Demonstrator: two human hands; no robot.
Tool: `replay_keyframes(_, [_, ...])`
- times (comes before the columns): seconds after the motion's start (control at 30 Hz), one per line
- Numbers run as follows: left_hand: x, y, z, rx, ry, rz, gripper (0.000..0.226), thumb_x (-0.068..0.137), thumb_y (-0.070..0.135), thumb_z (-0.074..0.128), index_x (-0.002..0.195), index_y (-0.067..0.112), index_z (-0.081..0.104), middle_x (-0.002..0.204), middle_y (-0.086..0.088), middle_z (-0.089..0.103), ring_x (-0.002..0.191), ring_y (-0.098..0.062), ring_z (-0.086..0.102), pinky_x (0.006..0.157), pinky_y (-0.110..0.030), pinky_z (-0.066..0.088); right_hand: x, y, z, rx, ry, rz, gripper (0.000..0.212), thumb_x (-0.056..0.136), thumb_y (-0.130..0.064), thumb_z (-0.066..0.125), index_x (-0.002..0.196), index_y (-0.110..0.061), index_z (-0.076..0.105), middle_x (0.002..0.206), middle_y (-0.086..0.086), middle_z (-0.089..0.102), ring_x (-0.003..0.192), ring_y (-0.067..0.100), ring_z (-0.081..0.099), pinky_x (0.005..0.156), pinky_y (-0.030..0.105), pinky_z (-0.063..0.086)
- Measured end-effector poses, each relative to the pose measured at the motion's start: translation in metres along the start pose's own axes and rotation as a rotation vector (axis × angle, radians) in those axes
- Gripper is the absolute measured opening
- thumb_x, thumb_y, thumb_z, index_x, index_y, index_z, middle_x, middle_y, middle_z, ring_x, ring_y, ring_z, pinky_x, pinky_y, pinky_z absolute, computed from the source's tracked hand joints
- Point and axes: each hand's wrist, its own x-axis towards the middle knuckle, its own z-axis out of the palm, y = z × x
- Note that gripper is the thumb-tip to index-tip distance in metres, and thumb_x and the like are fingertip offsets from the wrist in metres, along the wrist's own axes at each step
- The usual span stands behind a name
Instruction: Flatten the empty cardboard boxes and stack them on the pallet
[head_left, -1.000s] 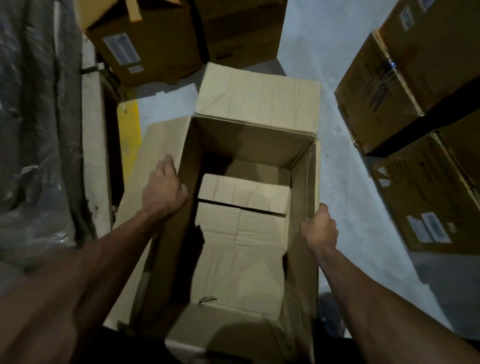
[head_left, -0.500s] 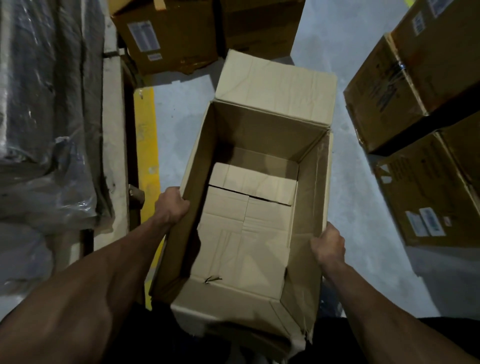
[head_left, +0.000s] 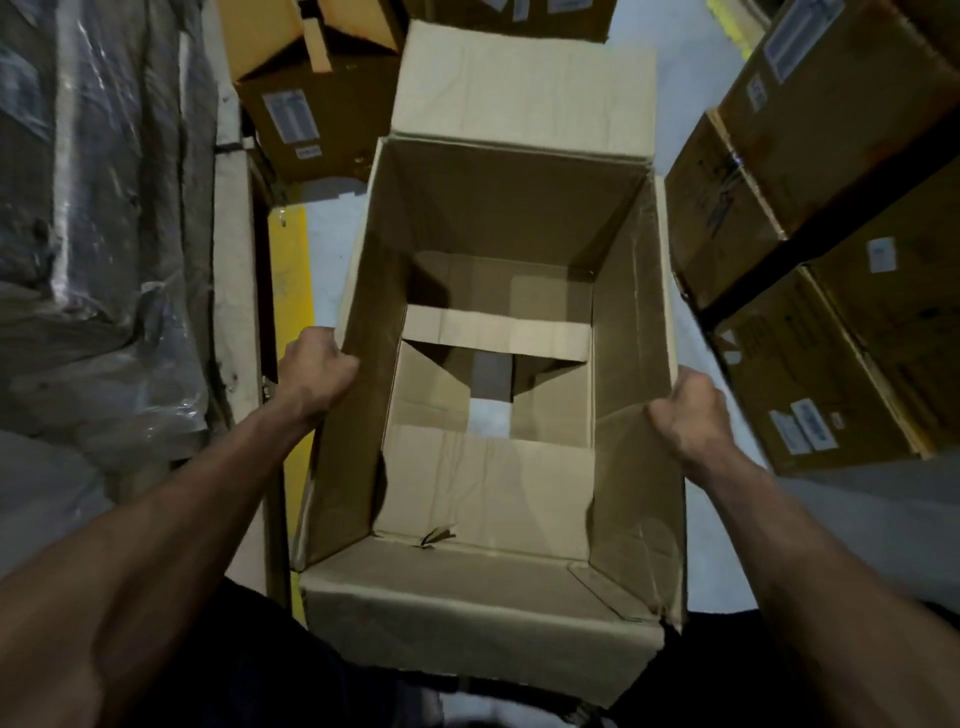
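Note:
An empty brown cardboard box (head_left: 498, 218) is held upright in front of me, its top open and the far flap standing up. My left hand (head_left: 317, 371) grips the rim of its left wall. My right hand (head_left: 685, 415) grips the rim of its right wall. The bottom flaps (head_left: 488, 473) have parted, and the pale floor shows through a gap between them. The near flap folds down toward my body. No pallet is plainly visible.
Labelled brown boxes (head_left: 831, 208) are stacked at the right. More boxes (head_left: 311, 98) stand at the far left. Plastic-wrapped goods (head_left: 98, 234) fill the left side, beside a pale post and a yellow floor strip (head_left: 293, 270). Grey concrete floor (head_left: 685, 73) runs between.
The box has been lifted and squared toward me. Its left flap is no longer spread out, and the bottom flaps have opened, showing floor. Both hands have shifted along the side rims.

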Motion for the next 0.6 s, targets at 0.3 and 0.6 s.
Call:
replay_keyframes(0.3, [-0.053, 0.006, -0.043, -0.078, 0.063, 0.102, 0.011, 0.087, 0.015, 0.066, 0.092, 0.007, 0.061, 0.091, -0.016, 0.067, 0.086, -0.038, 0.066, 0.081, -0.054, 0.058, -0.063, -0.004, -0.049, 0.079, 0.086, -0.048, 0.025, 0.093, -0.004, 0.057, 0.118, -0.004, 0.061, 0.106, 0.017, 0.064, 0.098, 0.036, 0.062, 0.086, 0.047, 0.057])
replay_keyframes(0.6, [-0.122, 0.034, -0.049, 0.033, 0.146, 0.160, 0.035, 0.092, 0.012, 0.059, 0.124, 0.007, 0.047, 0.116, -0.018, 0.061, 0.104, -0.041, 0.061, 0.088, -0.052, 0.054, -0.117, 0.014, -0.068, 0.228, 0.140, -0.002, 0.025, 0.094, -0.004, 0.056, 0.118, -0.005, 0.064, 0.109, 0.018, 0.065, 0.105, 0.038, 0.062, 0.086, 0.039, 0.051])
